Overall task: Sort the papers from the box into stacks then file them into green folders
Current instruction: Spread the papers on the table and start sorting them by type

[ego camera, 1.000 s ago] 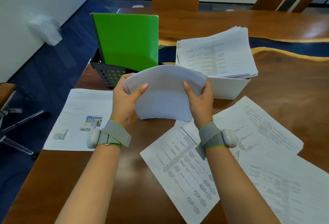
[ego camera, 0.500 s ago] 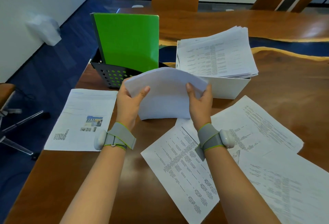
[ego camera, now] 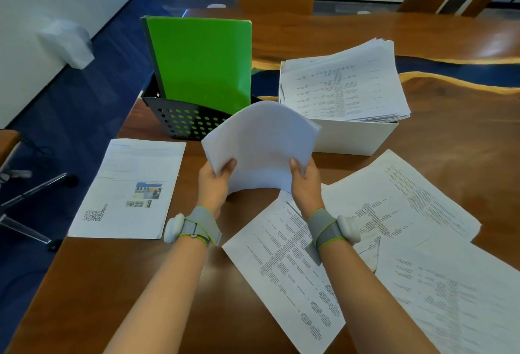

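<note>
I hold a bowed bundle of white papers (ego camera: pixel 261 142) above the table, blank side toward me. My left hand (ego camera: pixel 215 184) grips its lower left edge and my right hand (ego camera: pixel 305 182) grips its lower right edge. Behind it a white box (ego camera: pixel 351 137) carries a thick pile of printed papers (ego camera: pixel 343 83). Green folders (ego camera: pixel 202 63) stand upright in a black perforated holder (ego camera: pixel 185 120) to the left of the box. Printed sheets lie on the table: one with pictures (ego camera: pixel 129 190) on the left, a tilted sheet (ego camera: pixel 287 275) under my right wrist, two more sheets (ego camera: pixel 408 207) to the right.
The wooden table (ego camera: pixel 118 283) has its left edge close to the picture sheet, with blue carpet and chair legs (ego camera: pixel 28 193) beyond. A white bag (ego camera: pixel 67 44) sits on the floor by the wall. Wooden pillars stand at the far side.
The bundle has tipped up and bowed more, its top edge now over the holder and box front. Both hands slid down to its lower corners and moved slightly toward me.
</note>
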Tool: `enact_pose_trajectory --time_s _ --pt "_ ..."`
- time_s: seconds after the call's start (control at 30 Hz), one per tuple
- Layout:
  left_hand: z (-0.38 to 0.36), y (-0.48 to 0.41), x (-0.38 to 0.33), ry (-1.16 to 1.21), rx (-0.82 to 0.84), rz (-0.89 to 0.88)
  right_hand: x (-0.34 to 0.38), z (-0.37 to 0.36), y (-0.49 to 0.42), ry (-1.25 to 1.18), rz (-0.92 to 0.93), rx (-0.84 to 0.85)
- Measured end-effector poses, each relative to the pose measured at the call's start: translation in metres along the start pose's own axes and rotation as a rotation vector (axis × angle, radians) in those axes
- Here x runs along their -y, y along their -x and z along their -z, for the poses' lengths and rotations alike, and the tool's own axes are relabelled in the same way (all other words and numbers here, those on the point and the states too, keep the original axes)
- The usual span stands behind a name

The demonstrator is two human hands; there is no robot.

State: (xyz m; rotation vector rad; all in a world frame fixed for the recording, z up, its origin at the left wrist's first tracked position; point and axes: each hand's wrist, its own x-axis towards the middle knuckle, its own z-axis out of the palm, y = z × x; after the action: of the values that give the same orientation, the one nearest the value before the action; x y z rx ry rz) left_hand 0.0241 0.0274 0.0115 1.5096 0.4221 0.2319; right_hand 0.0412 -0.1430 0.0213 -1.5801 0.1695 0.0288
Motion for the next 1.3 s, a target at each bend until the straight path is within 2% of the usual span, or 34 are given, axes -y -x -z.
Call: enact_pose_trajectory --time_s 0.1,0.2,0.3,0.37,0.57,0.63,0.83,0.93,1.0,1.13,1.2,1.3 --pt "0.006 -0.007 0.001 -0.018 -0.039 0.023 -0.003 0.004 -0.007 0.077 -0.026 -0.026" --pt "0.015 -0.014 -0.011 -0.039 -0.067 -0.056 0.005 0.005 -0.015 0.088 -0.004 -0.059" --pt "0.025 -0.019 -0.017 -0.084 -0.109 -0.116 0.009 0.0 -0.016 0.052 0.018 -0.032" --pt "0.035 -0.02 -0.012 -0.151 -0.136 -0.096 0.002 -0.005 -0.013 0.073 0.004 -0.01" --pt "0.062 -0.014 0.029 -0.404 -0.136 0.099 -0.047 -0.015 0.001 0.187 -0.256 -0.038" --pt "0.068 -0.011 0.038 -0.394 -0.139 0.144 -0.061 -0.017 0.001 0.198 -0.355 -0.044" --pt "0.071 -0.003 0.05 -0.437 -0.154 0.149 -0.078 -0.029 -0.001 0.163 -0.495 -0.024" --pt "0.062 0.004 0.053 -0.703 -0.058 0.009 -0.079 -0.042 -0.005 0.129 -0.514 -0.018" --pt "0.052 0.01 0.058 -0.908 0.095 -0.005 -0.078 -0.05 -0.008 0.144 -0.515 0.016" --pt "0.033 0.024 0.075 -1.11 0.431 0.247 -0.075 -0.053 -0.014 0.196 -0.457 0.002" --pt "0.03 0.027 0.081 -1.173 0.478 0.287 -0.077 -0.044 -0.009 0.397 -0.311 -0.036" --pt "0.029 0.029 0.085 -1.236 0.468 0.245 -0.094 -0.02 0.011 0.906 -0.048 -0.1"
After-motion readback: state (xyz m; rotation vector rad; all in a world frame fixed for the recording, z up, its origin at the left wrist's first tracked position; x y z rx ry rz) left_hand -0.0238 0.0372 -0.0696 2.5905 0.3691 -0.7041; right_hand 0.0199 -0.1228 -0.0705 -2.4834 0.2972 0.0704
